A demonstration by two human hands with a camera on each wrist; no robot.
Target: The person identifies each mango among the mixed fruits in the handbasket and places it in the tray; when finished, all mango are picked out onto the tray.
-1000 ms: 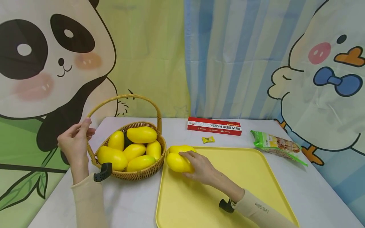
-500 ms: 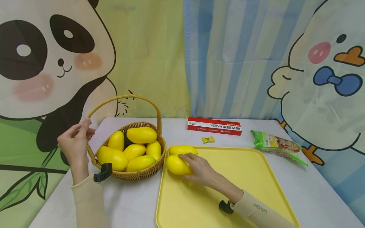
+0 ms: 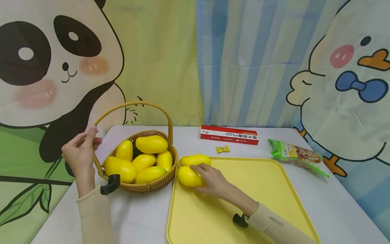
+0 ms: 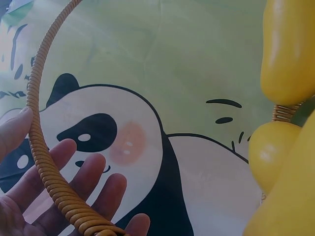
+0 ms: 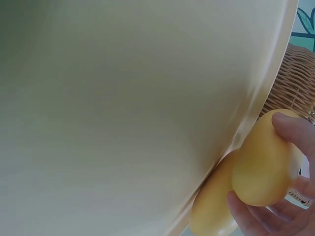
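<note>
**A smooth mango (image 3: 187, 177) in my right hand (image 3: 214, 181), lying crosswise at the corner of the tray (image 3: 243, 213)**

I have the mango clamped between the fingers and thumb of my right hand, fingers over its far side, thumb on the near side; it is at the tray's far left corner, just in front of a second mango (image 3: 196, 159), with the basket (image 3: 149, 187) near it on the left; whether its underside touches the tray, I cannot tell.

The skin is glossy and evenly yellow; I judge it stiff and rather light, possibly an imitation, and not fragile; so smooth and rounded a thing could slip if pinched near a tip, so the surest hold seems to be across the thick middle, fingers and thumb on opposite sides.

Its long axis runs roughly left to right as I look down; one blunt end points toward the basket, the other is covered by my hand; the second mango lies nearly parallel behind it.

My left hand (image 3: 80, 149) has the basket's handle (image 4: 37, 115) loosely between thumb and fingers, thumb touching one side, fingers passing behind; the mangoes inside the basket point several ways.
</note>
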